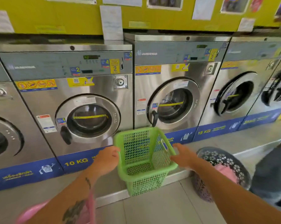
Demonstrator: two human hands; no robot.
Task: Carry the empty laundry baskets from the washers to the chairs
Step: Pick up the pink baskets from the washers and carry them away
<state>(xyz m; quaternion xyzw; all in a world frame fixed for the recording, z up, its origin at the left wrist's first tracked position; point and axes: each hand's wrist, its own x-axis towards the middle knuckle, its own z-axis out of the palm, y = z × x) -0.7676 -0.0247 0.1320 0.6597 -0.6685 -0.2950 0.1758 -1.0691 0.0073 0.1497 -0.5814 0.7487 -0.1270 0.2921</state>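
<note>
The green basket [144, 160] stands on the floor [160, 207] against the raised base under the washers [88, 101], in front of the seam between the 10 KG machine and the one to its right; it is empty, its mesh bottom bare; its mouth opens upward and tips a little toward the person, and its long axis appears to run near to far, the far wall rising higher than the near one. It looks like thin moulded plastic lattice, so I judge it light, fairly stiff at the rolled rim and springy in the walls, not fragile and not slippery; the rim on the two long sides is the place to hold, or the handle slot in the right wall. The left hand [106, 159] is at the left rim, fingers curled and touching or nearly so; the right hand [183, 156] is spread open just beside the right rim, not yet closed on it. Something pink [39, 210] hangs from the left arm, blurred; to the right stands a dark round basket [223, 162] with pink cloth inside, so not empty; a person in dark clothing [272, 172] is at the right edge.
</note>
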